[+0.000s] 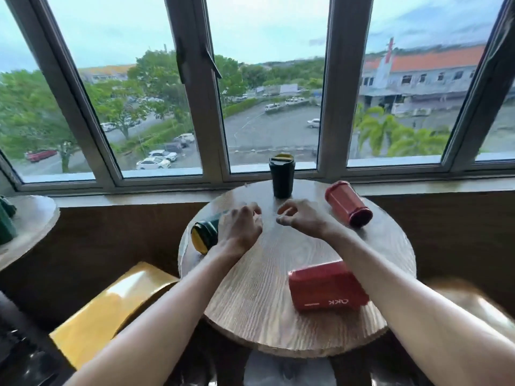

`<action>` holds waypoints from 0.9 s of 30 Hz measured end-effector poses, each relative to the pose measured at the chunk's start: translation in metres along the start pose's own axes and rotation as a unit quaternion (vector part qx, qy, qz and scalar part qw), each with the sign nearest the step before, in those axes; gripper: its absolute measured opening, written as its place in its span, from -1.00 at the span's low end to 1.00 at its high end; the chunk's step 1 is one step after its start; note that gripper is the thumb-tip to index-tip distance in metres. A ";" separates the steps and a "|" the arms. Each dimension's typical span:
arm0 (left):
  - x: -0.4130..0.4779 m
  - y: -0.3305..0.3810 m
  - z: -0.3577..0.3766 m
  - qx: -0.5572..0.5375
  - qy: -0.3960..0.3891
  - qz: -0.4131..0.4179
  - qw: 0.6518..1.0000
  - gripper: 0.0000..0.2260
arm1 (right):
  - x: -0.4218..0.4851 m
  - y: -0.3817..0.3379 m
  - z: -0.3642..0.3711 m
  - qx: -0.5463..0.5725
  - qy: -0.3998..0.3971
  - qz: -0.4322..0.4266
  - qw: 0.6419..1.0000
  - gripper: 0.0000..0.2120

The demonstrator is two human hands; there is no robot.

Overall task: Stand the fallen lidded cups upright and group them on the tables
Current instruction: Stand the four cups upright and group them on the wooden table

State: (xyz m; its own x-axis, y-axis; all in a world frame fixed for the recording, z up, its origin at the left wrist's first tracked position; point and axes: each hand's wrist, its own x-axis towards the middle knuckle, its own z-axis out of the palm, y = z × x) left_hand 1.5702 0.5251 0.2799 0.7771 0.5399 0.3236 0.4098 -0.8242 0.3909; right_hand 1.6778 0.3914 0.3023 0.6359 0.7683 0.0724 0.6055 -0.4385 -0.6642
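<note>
Your left hand [242, 229] rests on the fallen green cup [207, 232], grip unclear; your right hand [302, 218] hovers loosely curled and empty, the upright cup [281, 176] just beyond it.

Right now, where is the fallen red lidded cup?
In the head view, the red lidded cup lies on its side at the far right of the round wooden table, right of the upright dark green cup.

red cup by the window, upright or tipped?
Tipped. The red cup lies on its side on the table, one end pointing toward the window, right of the upright dark cup; neither hand touches it.
</note>
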 end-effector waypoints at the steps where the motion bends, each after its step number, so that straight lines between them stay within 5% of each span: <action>1: 0.009 -0.010 0.000 0.003 -0.008 0.020 1.000 -0.79 | 0.003 -0.004 0.004 -0.002 0.011 0.022 1.000 -0.74; 6: 0.035 -0.050 -0.015 0.067 -0.068 0.069 0.993 -0.73 | -0.005 -0.018 0.021 -0.073 0.051 0.154 0.984 -0.82; 10: 0.042 -0.075 -0.034 0.103 -0.133 0.068 0.983 -0.53 | -0.039 -0.027 0.026 -0.118 0.160 0.264 0.944 -0.82; 18: 0.025 -0.121 -0.044 -0.002 -0.146 0.052 0.988 -0.32 | -0.104 -0.013 0.032 -0.087 0.262 0.452 0.848 -0.19; 27: -0.001 -0.138 -0.019 -0.103 -0.145 -0.023 0.984 -0.33 | -0.108 0.007 0.060 0.057 0.336 0.460 0.820 -0.07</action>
State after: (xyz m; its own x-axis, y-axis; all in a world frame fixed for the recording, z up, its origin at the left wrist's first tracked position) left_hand 1.5038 0.6412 0.2426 0.8754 0.4803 0.0541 0.3655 -0.7310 0.5762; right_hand 1.5845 0.3330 0.2452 0.9417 -0.3105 -0.1295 -0.3025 -0.6128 -0.7300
